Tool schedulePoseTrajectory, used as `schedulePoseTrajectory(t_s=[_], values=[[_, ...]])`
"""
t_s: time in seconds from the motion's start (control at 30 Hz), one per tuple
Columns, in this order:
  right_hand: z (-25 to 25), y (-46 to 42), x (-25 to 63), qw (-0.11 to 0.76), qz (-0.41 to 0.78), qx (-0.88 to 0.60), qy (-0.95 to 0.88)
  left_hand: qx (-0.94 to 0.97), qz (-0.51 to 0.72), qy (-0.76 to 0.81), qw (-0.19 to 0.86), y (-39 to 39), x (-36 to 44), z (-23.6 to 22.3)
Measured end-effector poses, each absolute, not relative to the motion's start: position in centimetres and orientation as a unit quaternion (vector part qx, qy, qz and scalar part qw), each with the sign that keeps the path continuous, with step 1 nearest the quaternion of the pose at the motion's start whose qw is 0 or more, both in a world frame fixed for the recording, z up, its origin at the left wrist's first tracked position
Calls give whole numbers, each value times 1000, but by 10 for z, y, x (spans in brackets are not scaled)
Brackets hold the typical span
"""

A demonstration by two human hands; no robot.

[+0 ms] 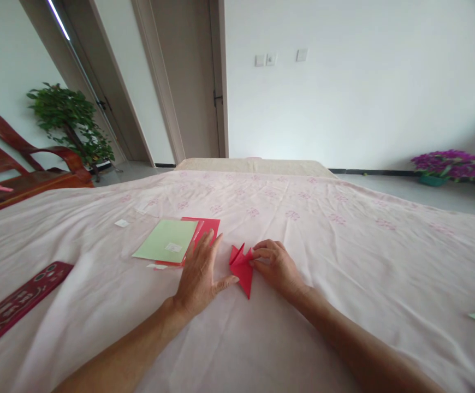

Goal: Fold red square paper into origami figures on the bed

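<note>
The right hand (276,265) pinches a point of the red origami paper (242,272) on the cloth (303,338); left of this paper, the left hand (200,273) spreads open, gripping nothing. Several folds look done, the raised points seemingly unfinished; farther left lies a flat green sheet (159,237).

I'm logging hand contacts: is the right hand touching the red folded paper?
Touching: the head view shows the right hand pinching the red folded paper at its upper right point.

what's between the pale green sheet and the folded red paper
The head view shows the left hand there, plus part of a flat red sheet just beside the green one.
</note>
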State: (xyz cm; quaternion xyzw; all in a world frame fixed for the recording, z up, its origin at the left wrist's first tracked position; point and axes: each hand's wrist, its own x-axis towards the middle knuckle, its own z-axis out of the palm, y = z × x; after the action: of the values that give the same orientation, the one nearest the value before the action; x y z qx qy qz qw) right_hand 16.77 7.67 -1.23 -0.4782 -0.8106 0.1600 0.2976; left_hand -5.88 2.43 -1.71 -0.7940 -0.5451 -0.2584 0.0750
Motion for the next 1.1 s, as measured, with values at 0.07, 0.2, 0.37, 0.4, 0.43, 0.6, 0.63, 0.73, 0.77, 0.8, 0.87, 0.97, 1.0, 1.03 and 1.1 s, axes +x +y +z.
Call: schedulePoseTrajectory(t_s=[0.07, 0.2, 0.37, 0.4, 0.43, 0.6, 0.63, 0.73, 0.77, 0.8, 0.87, 0.97, 1.0, 1.03, 1.1], values=[[-8, 88, 183, 316, 134, -519, -783, -787, -290, -536, 94, 22, -57, -15], [6, 116, 235, 339, 54, -611, -714, -785, -313, -525, 104, 21, -51, -15], [13, 146, 299, 316, -35, -697, -642, -801, -309, -499, 115, 30, -49, -27], [12, 150, 308, 307, -44, -708, -634, -803, -305, -499, 116, 32, -50, -30], [10, 154, 316, 297, -49, -718, -628, -807, -298, -496, 118, 34, -50, -33], [-2, 171, 340, 241, -45, -742, -624, -819, -276, -494, 97, 39, -54, -43], [-4, 174, 342, 230, -42, -744, -626, -819, -277, -494, 92, 39, -55, -45], [-8, 181, 343, 201, -31, -741, -640, -820, -278, -493, 82, 40, -55, -49], [-9, 183, 342, 192, -27, -740, -644, -821, -278, -492, 81, 41, -55, -50], [-11, 185, 341, 184, -24, -740, -647, -821, -278, -492, 79, 41, -55, -51], [-14, 186, 338, 169, -19, -744, -647, -822, -279, -490, 76, 43, -56, -53], [-17, 187, 335, 155, -15, -750, -643, -827, -279, -483, 73, 44, -55, -54], [-18, 186, 335, 153, -14, -751, -642, -829, -278, -480, 73, 44, -55, -54], [-18, 186, 336, 151, -13, -751, -642, -831, -276, -477, 72, 45, -55, -54], [-17, 184, 338, 151, -13, -752, -641, -833, -274, -474, 74, 45, -55, -53]])
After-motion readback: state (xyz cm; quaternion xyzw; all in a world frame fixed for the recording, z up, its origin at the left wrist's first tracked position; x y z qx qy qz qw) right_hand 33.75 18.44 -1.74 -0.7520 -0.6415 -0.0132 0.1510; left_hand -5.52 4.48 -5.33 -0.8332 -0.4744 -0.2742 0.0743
